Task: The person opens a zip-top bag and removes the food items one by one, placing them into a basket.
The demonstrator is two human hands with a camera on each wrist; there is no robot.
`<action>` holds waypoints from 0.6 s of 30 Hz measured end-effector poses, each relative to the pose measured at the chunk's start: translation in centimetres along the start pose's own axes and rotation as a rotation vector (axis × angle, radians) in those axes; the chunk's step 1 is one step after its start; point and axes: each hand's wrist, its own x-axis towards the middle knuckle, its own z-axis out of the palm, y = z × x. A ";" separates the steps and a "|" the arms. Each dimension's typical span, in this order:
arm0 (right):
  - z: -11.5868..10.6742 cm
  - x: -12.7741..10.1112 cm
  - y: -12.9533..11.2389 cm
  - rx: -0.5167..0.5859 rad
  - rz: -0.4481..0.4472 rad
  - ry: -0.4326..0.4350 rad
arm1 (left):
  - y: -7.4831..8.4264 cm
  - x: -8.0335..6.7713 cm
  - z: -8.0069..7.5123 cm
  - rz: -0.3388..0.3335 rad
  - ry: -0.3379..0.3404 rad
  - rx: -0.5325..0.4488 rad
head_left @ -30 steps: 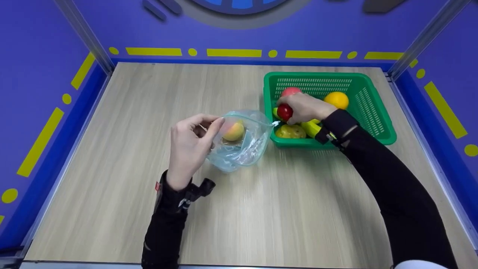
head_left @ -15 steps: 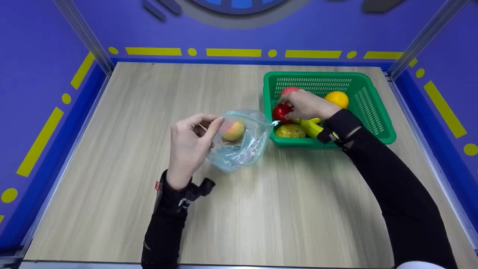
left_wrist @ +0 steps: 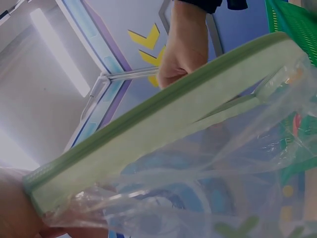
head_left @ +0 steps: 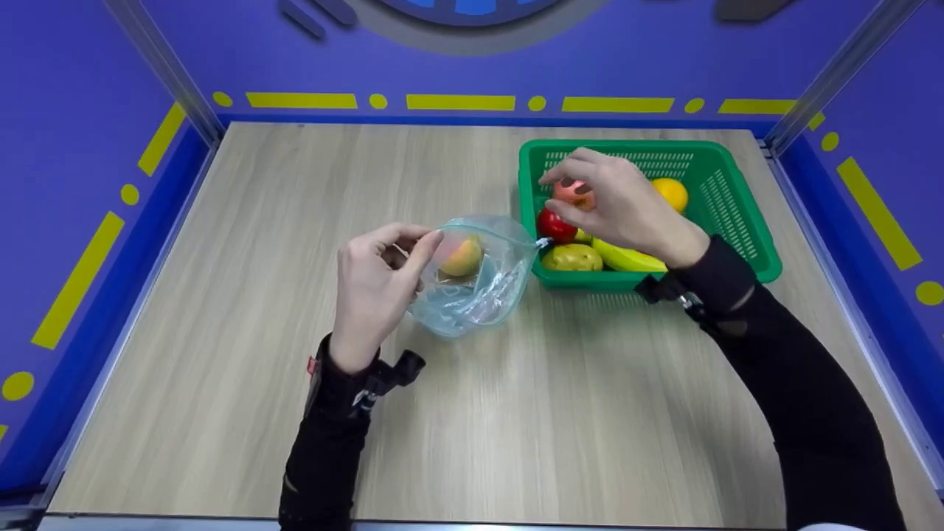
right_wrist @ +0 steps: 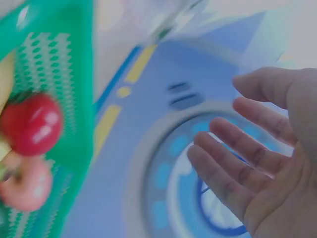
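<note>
My left hand (head_left: 376, 284) pinches the rim of a clear zip bag (head_left: 505, 291) between thumb and fingers. The bag's mouth gapes, and a yellow-pink peach (head_left: 462, 258) shows inside. In the left wrist view the bag's green seal strip (left_wrist: 158, 106) runs from the thumb up to the right. My right hand (head_left: 616, 199) hovers over the green basket (head_left: 756, 236), fingers spread and holding nothing. Below it lie a red tomato (head_left: 557, 225) and a pink apple (head_left: 571, 193), partly hidden by the fingers. The right wrist view shows the bare palm (right_wrist: 267, 173).
Also in the basket are a potato (head_left: 572, 258), a banana (head_left: 627, 257) and an orange (head_left: 671, 194). The basket stands just right of the bag on a wooden table (head_left: 472, 428). Blue-purple panels (head_left: 472, 66) enclose the table's back and sides.
My right hand has let go of the tomato, lifted and spread its fingers; the tomato stays in the basket. My left hand and the bag hold still.
</note>
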 end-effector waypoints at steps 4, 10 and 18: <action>0.0 -0.9 -3.3 0.019 -0.099 0.062 | 0.0 0.0 0.0 0.001 -0.002 0.002; 1.8 -1.8 -7.1 0.070 -0.270 0.063 | 0.0 0.0 0.0 -0.003 0.002 0.000; 7.0 -0.1 -8.4 0.052 -0.205 -0.151 | 0.1 0.0 -0.1 -0.011 -0.006 -0.001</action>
